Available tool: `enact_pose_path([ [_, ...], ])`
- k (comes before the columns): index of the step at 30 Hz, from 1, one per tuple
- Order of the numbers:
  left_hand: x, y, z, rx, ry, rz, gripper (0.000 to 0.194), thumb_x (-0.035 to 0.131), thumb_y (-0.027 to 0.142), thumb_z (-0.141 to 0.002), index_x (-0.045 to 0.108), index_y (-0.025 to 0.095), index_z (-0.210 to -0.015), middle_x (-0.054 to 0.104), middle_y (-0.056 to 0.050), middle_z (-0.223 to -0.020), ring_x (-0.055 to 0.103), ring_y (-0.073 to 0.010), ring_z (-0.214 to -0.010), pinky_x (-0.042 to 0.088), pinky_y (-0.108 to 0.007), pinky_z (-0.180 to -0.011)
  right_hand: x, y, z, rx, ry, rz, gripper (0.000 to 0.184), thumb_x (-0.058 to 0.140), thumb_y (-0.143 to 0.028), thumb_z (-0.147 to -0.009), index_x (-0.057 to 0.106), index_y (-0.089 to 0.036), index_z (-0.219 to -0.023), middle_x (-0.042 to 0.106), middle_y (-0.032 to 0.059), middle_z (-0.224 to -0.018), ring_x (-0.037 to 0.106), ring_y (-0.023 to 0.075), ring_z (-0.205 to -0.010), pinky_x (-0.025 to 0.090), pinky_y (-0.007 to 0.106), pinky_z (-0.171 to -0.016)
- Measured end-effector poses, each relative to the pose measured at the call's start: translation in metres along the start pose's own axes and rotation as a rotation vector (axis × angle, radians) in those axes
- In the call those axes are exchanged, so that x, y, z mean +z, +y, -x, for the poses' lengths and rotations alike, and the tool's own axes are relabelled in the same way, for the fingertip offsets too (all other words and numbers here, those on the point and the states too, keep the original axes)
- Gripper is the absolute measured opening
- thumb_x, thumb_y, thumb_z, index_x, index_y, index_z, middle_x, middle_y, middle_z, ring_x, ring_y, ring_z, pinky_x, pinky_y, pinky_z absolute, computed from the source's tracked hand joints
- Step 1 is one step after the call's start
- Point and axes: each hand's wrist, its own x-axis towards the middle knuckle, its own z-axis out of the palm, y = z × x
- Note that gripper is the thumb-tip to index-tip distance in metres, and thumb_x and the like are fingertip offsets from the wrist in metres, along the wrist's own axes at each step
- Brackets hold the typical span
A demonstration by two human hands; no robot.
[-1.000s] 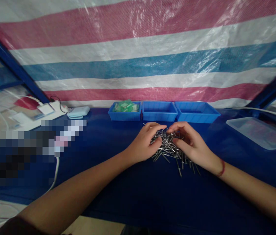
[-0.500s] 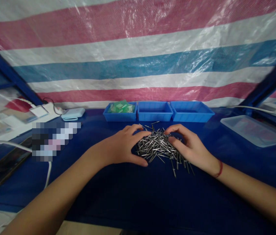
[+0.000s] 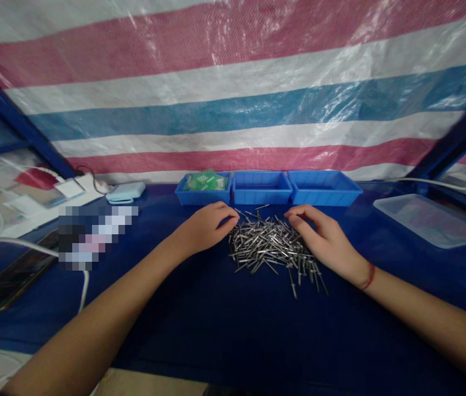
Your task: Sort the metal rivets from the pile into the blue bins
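Note:
A loose heap of silvery pop rivets (image 3: 268,245) lies on the blue tabletop (image 3: 257,324), with a few strays at its far and near edges. At the heap's left edge, my left hand (image 3: 210,228) has thumb and forefinger brought together in a pinch beside a stray rivet; whether anything is between the tips is too small to tell. My right hand (image 3: 329,239), with a red string at the wrist, is at the heap's right side. Its forefinger and thumb are curled together at the tips, and their contents cannot be made out.
Behind the heap stand a blue bin with green packets (image 3: 207,180), a middle blue bin (image 3: 261,196) and a right blue bin (image 3: 325,197). A clear plastic lid (image 3: 431,220) lies right. Left are a phone (image 3: 14,278), a white cable (image 3: 85,289) and a light-blue case (image 3: 125,192).
My left hand has drawn away leftward from the heap, opened wide, then closed to a pinch at its left edge. The right hand has shifted slightly outward, uncovering more rivets.

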Motion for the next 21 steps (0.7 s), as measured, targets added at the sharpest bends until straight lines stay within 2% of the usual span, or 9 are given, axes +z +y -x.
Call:
enact_pose_path([
  [2, -0.010, 0.008, 0.002, -0.009, -0.048, 0.007, 0.018, 0.048, 0.024, -0.086, 0.063, 0.015, -0.086, 0.062, -0.003, -0.083, 0.058, -0.0147, -0.078, 0.044, -0.026, -0.075, 0.000, 0.000, 0.000, 0.007, -0.007, -0.002, 0.021, 0.045, -0.036, -0.088, 0.059, -0.020, -0.087, 0.064, 0.0038, -0.089, 0.060, 0.0193, -0.085, 0.044, 0.033, -0.080],
  [4, -0.020, 0.019, 0.005, -0.013, -0.149, 0.073, 0.013, 0.054, 0.027, -0.082, 0.061, 0.015, -0.083, 0.061, 0.000, -0.075, 0.056, -0.0116, -0.067, 0.041, -0.023, -0.065, 0.000, -0.001, 0.001, 0.008, -0.009, 0.002, 0.021, 0.045, -0.036, -0.087, 0.059, -0.020, -0.087, 0.064, 0.0035, -0.088, 0.059, 0.0192, -0.084, 0.044, 0.032, -0.079],
  [6, -0.026, 0.029, 0.009, -0.001, -0.265, 0.136, 0.012, 0.059, 0.028, -0.080, 0.061, 0.016, -0.082, 0.061, 0.001, -0.074, 0.055, -0.0102, -0.065, 0.039, -0.021, -0.063, 0.000, -0.001, 0.002, 0.011, -0.010, 0.005, 0.021, 0.045, -0.036, -0.087, 0.059, -0.020, -0.086, 0.063, 0.0034, -0.087, 0.059, 0.0192, -0.083, 0.044, 0.033, -0.079],
  [8, -0.028, 0.036, 0.012, 0.030, -0.333, 0.153, 0.011, 0.061, 0.027, -0.079, 0.061, 0.016, -0.081, 0.060, 0.002, -0.075, 0.054, -0.0097, -0.066, 0.038, -0.020, -0.063, 0.000, 0.000, 0.002, 0.016, -0.013, 0.006, 0.021, 0.045, -0.037, -0.087, 0.059, -0.020, -0.085, 0.063, 0.0034, -0.087, 0.059, 0.0193, -0.084, 0.043, 0.033, -0.079],
  [13, -0.020, 0.044, 0.016, 0.050, -0.390, 0.087, 0.014, 0.064, 0.030, -0.078, 0.060, 0.017, -0.079, 0.060, 0.003, -0.076, 0.055, -0.0109, -0.069, 0.036, -0.020, -0.062, 0.002, 0.001, 0.001, 0.029, -0.018, -0.003, 0.020, 0.047, -0.036, -0.087, 0.059, -0.020, -0.086, 0.063, 0.0034, -0.087, 0.059, 0.0190, -0.083, 0.043, 0.033, -0.078],
  [16, -0.018, 0.050, 0.017, 0.003, -0.390, 0.019, 0.018, 0.065, 0.035, -0.077, 0.059, 0.018, -0.077, 0.061, 0.003, -0.077, 0.056, -0.0122, -0.069, 0.035, -0.022, -0.060, 0.002, 0.001, 0.001, 0.018, -0.004, 0.007, 0.019, 0.048, -0.035, -0.086, 0.059, -0.020, -0.085, 0.063, 0.0033, -0.086, 0.058, 0.0189, -0.082, 0.043, 0.033, -0.078],
  [21, -0.021, 0.067, 0.021, -0.112, -0.420, -0.168, 0.016, 0.061, 0.031, -0.081, 0.062, 0.017, -0.076, 0.063, -0.001, -0.077, 0.059, -0.0163, -0.066, 0.035, -0.025, -0.055, 0.002, -0.001, 0.004, -0.012, 0.018, 0.023, 0.016, 0.050, -0.033, -0.086, 0.059, -0.021, -0.087, 0.064, 0.0032, -0.089, 0.058, 0.0189, -0.085, 0.043, 0.033, -0.080],
])
